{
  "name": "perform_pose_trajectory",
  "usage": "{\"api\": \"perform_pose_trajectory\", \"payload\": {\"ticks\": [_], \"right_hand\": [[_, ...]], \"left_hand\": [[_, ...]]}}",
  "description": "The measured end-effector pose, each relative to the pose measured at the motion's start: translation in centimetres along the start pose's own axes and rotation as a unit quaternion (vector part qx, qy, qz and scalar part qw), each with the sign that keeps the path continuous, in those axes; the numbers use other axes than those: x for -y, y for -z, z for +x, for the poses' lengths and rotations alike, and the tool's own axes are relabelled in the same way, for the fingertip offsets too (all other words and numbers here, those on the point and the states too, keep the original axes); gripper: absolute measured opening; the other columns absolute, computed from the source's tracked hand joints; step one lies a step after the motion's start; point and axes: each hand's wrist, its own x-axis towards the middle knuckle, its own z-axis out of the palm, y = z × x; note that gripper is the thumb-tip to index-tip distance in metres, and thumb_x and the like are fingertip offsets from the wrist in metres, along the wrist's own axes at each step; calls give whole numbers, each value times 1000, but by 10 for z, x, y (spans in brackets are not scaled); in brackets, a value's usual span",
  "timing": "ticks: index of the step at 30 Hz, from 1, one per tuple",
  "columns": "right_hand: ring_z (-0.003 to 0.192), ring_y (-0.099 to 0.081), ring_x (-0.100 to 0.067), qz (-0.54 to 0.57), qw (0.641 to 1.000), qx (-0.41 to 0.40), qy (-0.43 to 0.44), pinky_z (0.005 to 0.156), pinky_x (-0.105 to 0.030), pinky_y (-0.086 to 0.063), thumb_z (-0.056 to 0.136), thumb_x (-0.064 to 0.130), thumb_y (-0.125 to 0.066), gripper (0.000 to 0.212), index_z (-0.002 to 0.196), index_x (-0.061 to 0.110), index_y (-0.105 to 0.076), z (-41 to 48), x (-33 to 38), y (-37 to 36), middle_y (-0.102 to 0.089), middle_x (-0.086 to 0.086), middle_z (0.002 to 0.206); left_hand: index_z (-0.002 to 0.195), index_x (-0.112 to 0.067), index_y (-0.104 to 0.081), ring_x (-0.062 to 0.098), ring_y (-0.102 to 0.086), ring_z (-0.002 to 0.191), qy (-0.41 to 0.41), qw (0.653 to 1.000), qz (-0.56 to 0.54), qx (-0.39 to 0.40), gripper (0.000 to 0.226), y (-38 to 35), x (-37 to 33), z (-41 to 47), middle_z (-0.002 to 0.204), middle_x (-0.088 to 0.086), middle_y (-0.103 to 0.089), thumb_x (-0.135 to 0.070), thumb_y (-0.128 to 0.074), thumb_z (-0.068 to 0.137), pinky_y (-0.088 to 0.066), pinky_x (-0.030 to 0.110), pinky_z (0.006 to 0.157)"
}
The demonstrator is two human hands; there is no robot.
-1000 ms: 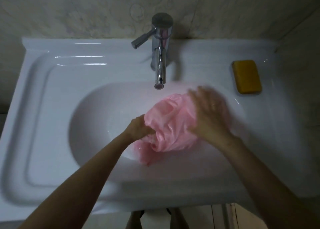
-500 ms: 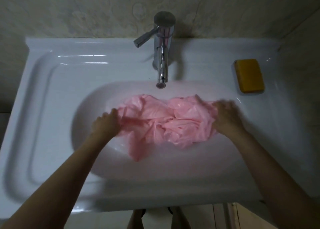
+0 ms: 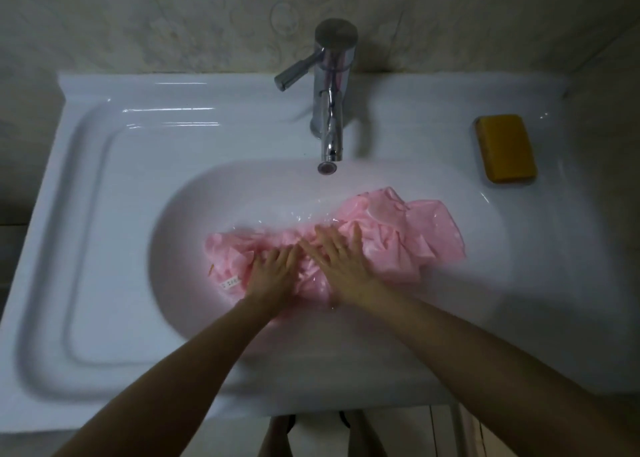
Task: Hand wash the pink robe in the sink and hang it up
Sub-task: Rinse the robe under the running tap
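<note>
- Your left hand lies palm down on the pink robe, fingers straight and a little spread, pressing the cloth into the basin and gripping nothing.
- Your right hand lies just beside it, also palm down with its fingers fanned out flat on the cloth. The fingertips of the two hands nearly meet.
- Both of your forearms are bare and reach in from the lower edge of the view, converging over the middle of the bowl.
- The pink robe is bunched and wet in the basin of the sink. It stretches from left of your left hand across to the right side of the bowl, where its crumpled folds rise against the wall.
- A small white label shows on the robe just left of your left hand.
- Water glints on the bowl's surface beyond your fingertips.
- The chrome faucet stands behind the bowl. Its spout ends over the far rim and its lever handle points left.
- A yellow bar of soap lies on the sink's right ledge, well apart from the robe.
- A moulded drainboard fills the sink's left side.
</note>
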Motion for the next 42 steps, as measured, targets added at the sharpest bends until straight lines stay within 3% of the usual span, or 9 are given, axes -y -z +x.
{"api": "perform_pose_trajectory", "payload": {"ticks": [4,12,16,23,26,30,35,38,42], "right_hand": [[135,-29,-32,64,997,-12,-31,110,-66,2,93,31,-46,65,150,30,-14,13,-3,0,-35,-10,145],[133,-29,-38,209,964,3,-167,105,-49,-27,89,33,-56,33,120,22,-59,14,6,8,-39,-14,133],[84,-59,-19,538,835,-14,-116,55,-19,-41,79,16,-68,23,101,17,-61,-6,-1,66,-58,1,89],[52,-50,-9,779,608,-131,-77,51,-21,-38,60,8,-62,10,65,16,-60,-50,0,156,-52,9,57],[42,-41,-3,828,540,-148,-24,46,-19,-32,59,9,-54,11,53,16,-58,-61,2,176,-44,13,45],[53,-34,-12,825,563,20,-50,61,-27,-43,70,-5,-45,40,39,19,-48,-63,8,173,-40,9,34],[42,-20,-10,954,246,-162,-53,48,-18,-16,52,12,-56,22,45,18,-36,-55,-29,157,-27,7,37],[42,-42,-16,926,340,-146,-70,50,-18,-30,31,6,-51,17,45,8,-59,-46,-65,105,-49,-1,43],[53,-61,-21,805,575,-20,-142,47,-22,-47,39,-11,-54,39,70,7,-70,-46,-85,46,-66,-5,58]], "left_hand": [[124,-13,-54,34,-60,103,-63,990,-120,-36,51,6,21,-6,115,14,-61,-25,-67,77,-43,45,87],[122,-9,-50,28,-43,110,22,982,-112,-153,65,-17,53,-28,120,15,-54,-50,-44,72,-38,61,90],[138,-1,-22,37,-28,129,-45,963,-178,-199,83,-20,46,-20,140,25,-34,-53,-48,78,-32,72,93],[135,-11,-41,15,-33,131,53,864,-461,-194,109,5,28,-25,140,9,-40,-83,-60,56,-18,33,117],[129,-26,-53,29,-41,129,11,857,-501,-119,86,-4,30,-21,136,11,-47,-72,-72,58,-34,53,107],[96,-11,-57,8,-56,79,92,696,-693,-161,32,37,5,-18,88,-1,-63,-35,-65,76,-49,28,74],[120,-7,-57,25,-61,104,39,474,-858,-193,69,70,13,-15,115,12,-64,-55,-70,72,-52,39,87],[95,-17,-69,17,-65,89,39,412,-881,-228,56,73,27,-16,92,1,-71,-57,-79,57,-55,29,79],[97,-7,-57,19,-62,82,73,501,-830,-236,44,70,27,-16,89,10,-62,-44,-54,73,-53,29,69]]}}
